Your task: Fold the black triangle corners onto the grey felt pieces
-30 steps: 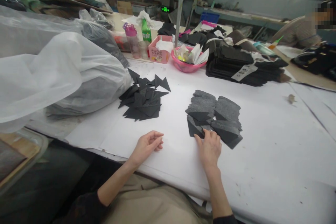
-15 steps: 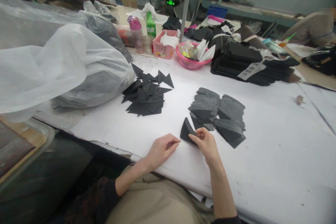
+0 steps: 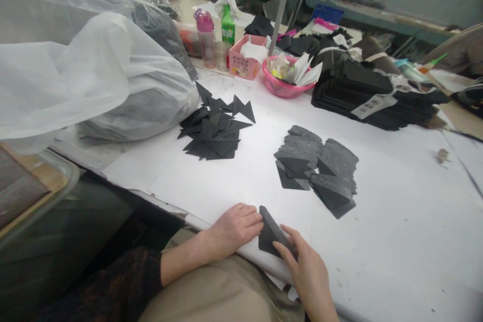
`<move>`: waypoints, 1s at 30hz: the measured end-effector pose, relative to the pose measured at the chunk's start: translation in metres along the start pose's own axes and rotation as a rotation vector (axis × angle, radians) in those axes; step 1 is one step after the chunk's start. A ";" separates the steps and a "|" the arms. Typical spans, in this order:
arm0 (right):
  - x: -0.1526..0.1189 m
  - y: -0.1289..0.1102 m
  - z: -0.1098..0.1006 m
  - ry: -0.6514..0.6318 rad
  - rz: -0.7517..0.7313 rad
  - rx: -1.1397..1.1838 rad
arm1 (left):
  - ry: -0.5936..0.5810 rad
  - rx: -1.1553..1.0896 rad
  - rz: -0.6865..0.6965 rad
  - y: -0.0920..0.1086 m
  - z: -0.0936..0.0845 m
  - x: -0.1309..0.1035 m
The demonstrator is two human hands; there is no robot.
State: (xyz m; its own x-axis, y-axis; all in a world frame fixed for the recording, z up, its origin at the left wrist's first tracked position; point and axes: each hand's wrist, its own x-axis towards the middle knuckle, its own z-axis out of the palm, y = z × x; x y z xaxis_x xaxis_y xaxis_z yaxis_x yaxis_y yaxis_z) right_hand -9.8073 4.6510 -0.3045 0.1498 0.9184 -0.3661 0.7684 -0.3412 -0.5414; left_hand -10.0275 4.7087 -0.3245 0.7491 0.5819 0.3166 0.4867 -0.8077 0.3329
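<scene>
A folded black triangular piece [image 3: 272,235], cloth-like with a grey strip along its slanted edge, is at the table's front edge. My right hand [image 3: 305,264] grips its right end between thumb and fingers. Against its left edge, my left hand [image 3: 239,227] has its fingers closed together; the thumb is hidden beneath. Beyond them lie grey-and-black pieces [image 3: 302,145] in overlapping rows, some with black triangles on top. Farther left, loose black triangular pieces [image 3: 217,136] form a heap.
A large translucent plastic bag [image 3: 151,90] bulges over the table's left side. Behind stand a pink bottle [image 3: 206,40], a green bottle [image 3: 228,25], a pink box [image 3: 245,63] and a pink basin [image 3: 283,88]. Stacked black pieces [image 3: 350,93] sit at the back right.
Both hands have come nearer the body with the black piece, away from the rows. My left hand has moved onto the piece's left edge. The view has shifted slightly.
</scene>
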 end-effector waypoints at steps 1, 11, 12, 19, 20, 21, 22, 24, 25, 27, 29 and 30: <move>0.000 -0.001 0.001 0.011 -0.006 -0.015 | 0.001 0.008 0.000 0.000 0.000 0.000; 0.010 -0.027 0.042 0.419 -0.253 -0.105 | 0.020 0.022 0.016 -0.004 0.001 0.004; 0.009 -0.027 0.045 0.448 -0.263 -0.112 | 0.023 0.011 0.008 -0.005 0.001 0.005; 0.005 -0.022 0.052 0.567 -0.425 -0.132 | 0.070 0.074 -0.095 -0.008 0.007 0.011; 0.005 -0.022 0.053 0.585 -0.448 -0.143 | 0.070 0.090 -0.098 -0.007 0.008 0.012; 0.006 -0.022 0.053 0.601 -0.471 -0.155 | 0.063 0.102 -0.100 -0.007 0.008 0.013; 0.006 -0.022 0.053 0.615 -0.493 -0.167 | 0.057 0.111 -0.103 -0.007 0.008 0.013; 0.006 -0.022 0.054 0.637 -0.529 -0.193 | 0.055 0.123 -0.106 -0.006 0.007 0.013; 0.006 -0.021 0.054 0.647 -0.541 -0.206 | 0.059 0.127 -0.107 -0.006 0.006 0.013; 0.006 -0.020 0.054 0.665 -0.557 -0.232 | 0.080 0.128 -0.103 -0.006 0.005 0.012; 0.006 -0.019 0.055 0.681 -0.567 -0.259 | 0.106 0.120 -0.097 -0.006 0.004 0.012; 0.006 -0.018 0.055 0.688 -0.571 -0.275 | 0.118 0.114 -0.094 -0.007 0.003 0.012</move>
State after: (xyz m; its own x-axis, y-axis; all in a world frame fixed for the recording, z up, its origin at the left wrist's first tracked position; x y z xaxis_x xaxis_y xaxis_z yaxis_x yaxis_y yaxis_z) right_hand -9.8547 4.6516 -0.3383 -0.0279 0.8791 0.4759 0.9461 0.1769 -0.2714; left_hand -10.0201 4.7208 -0.3255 0.6432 0.6574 0.3926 0.6051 -0.7506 0.2655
